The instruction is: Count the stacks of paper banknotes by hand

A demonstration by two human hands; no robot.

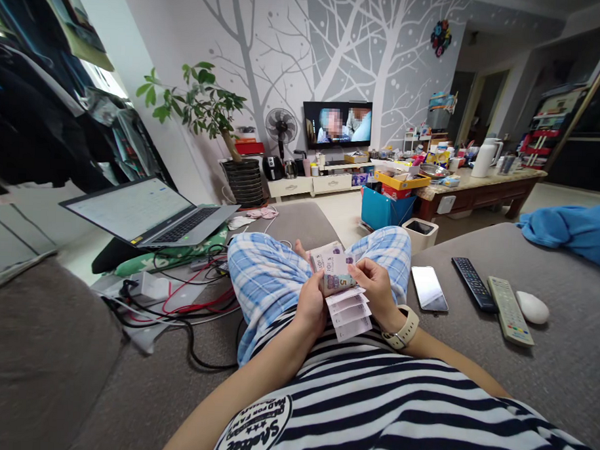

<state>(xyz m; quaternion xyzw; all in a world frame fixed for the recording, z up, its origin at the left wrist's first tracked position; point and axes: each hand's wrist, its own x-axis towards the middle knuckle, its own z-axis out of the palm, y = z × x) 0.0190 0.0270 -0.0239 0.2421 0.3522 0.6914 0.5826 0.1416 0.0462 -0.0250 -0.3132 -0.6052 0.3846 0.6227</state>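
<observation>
A stack of banknotes (340, 285), purple and pale with a 5 printed on it, is held above my lap between my crossed legs. My left hand (313, 301) is closed round the stack's left side, thumb on top. At its upper right edge, my right hand (375, 283) pinches a note between thumb and fingers. Several notes fan downward below the stack, their pale ends overlapping toward my striped shirt. A light-banded watch (403, 327) is on my right wrist. Parts of the notes are hidden behind my fingers.
To my right on the sofa lie a phone (429, 288), a black remote (474, 283), a beige remote (510, 311) and a white mouse (532, 307). At left, an open laptop (153, 213) rests on a green cushion (181, 253) beside tangled cables (179, 306).
</observation>
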